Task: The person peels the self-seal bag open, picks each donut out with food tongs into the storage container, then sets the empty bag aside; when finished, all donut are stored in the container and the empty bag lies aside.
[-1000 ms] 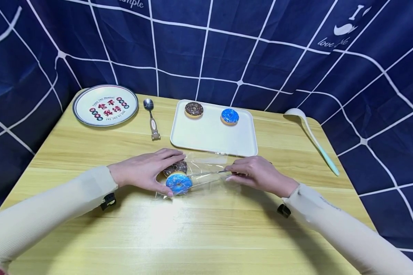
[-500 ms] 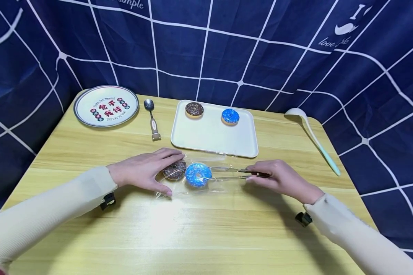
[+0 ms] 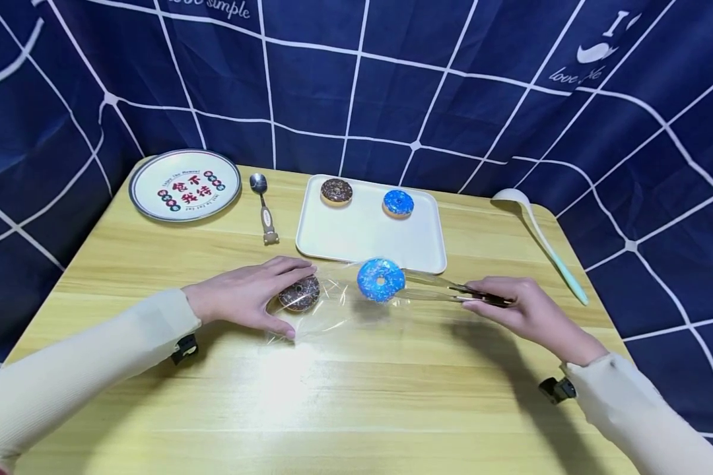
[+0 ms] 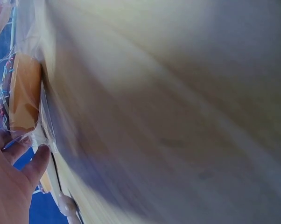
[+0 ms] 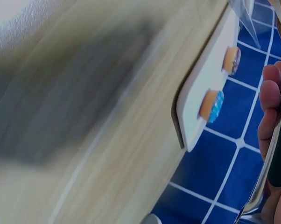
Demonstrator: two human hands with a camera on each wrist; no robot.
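My left hand (image 3: 255,290) lies spread, thumb and forefinger apart, touching the closed end of a clear plastic bag (image 3: 335,307) on the table. Inside the bag near that hand is a chocolate-brown sprinkled donut (image 3: 300,295); in the left wrist view the donut's orange side (image 4: 26,93) shows through the film. My right hand (image 3: 525,307) grips metal tongs (image 3: 445,295) with dark handles. Their tips hold a blue sprinkled donut (image 3: 380,277), tilted up at the bag's mouth and casting a shadow below. In the right wrist view the tongs (image 5: 273,158) run along the curled fingers.
Behind the bag, a white tray (image 3: 356,241) bears a brown donut (image 3: 336,191) and a blue donut (image 3: 398,203). A plate (image 3: 148,198) with red characters and a spoon (image 3: 265,214) lie left; a ladle (image 3: 546,244) lies right. Dark blue gridded cloth (image 3: 309,72) surrounds the table (image 3: 356,402).
My right hand has drawn the tongs to the right, pulling the blue donut away from the brown one, up to the bag's mouth and off the table. My left hand has stayed at the bag.
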